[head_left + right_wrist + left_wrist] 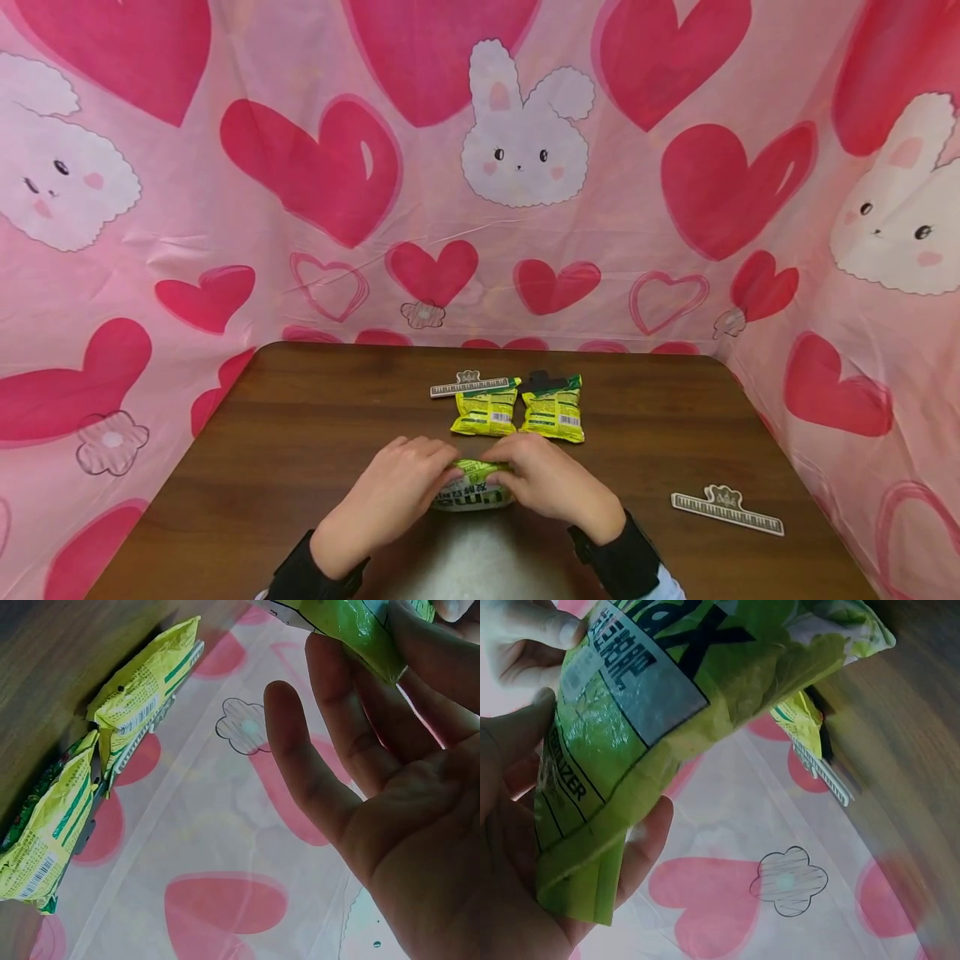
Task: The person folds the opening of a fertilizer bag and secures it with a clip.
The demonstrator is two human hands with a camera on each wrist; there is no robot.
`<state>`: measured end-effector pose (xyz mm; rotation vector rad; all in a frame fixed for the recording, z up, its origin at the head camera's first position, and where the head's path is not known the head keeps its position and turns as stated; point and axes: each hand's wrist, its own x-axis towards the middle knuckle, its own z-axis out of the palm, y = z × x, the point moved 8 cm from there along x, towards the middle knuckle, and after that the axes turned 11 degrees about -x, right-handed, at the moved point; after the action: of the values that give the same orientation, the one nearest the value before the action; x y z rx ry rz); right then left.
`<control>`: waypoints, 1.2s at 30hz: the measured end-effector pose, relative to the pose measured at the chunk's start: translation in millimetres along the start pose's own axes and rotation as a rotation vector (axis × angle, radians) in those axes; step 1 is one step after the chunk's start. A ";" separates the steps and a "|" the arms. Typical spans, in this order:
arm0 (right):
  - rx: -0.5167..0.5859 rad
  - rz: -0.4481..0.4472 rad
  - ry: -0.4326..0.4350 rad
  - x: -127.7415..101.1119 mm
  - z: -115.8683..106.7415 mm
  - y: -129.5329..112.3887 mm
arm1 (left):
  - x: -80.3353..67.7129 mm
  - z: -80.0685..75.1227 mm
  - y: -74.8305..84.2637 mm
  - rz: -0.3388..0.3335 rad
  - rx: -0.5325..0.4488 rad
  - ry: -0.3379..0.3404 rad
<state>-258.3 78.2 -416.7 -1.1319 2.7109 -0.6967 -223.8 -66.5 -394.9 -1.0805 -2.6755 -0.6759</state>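
Note:
A green plastic bag [472,492] with large dark lettering stands near the front of the table, between both hands. My left hand [393,492] grips its upper left edge; in the left wrist view the thumb lies over the bag's face [585,780] and the fingers are behind the folded top. My right hand [558,483] pinches the upper right corner, with the thumb in front and fingers behind in the right wrist view. Beyond the hands lie two yellow-green packets, the left packet [486,412] and the right packet [552,417].
A piano-key patterned clip [468,386] sits along the left packet's top, and a black clip [542,383] along the right one's. Another piano-key clip [726,510] lies loose on the right of the brown table [300,417]. Pink heart-and-rabbit cloth [435,217] hangs around it.

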 end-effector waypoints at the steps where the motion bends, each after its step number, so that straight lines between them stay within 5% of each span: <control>1: -0.002 -0.003 -0.005 0.2 0.7 0.4 | -0.6 -0.6 0.0 0.010 0.000 0.006; 14: 0.005 -0.023 -0.008 -1.3 3.1 1.2 | -2.3 -3.5 -4.5 0.011 -0.078 0.039; 23: -0.019 -0.070 0.100 1.5 3.1 -16.0 | -3.0 -4.3 -1.5 -0.004 -0.107 0.067; 36: -0.035 -0.121 0.116 2.8 7.8 -21.2 | -1.5 -0.3 -5.8 -0.059 -0.172 -0.019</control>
<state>-244.5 60.4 -413.7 -1.3121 2.7782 -0.7569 -226.7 -71.2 -397.1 -1.0550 -2.7165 -0.9254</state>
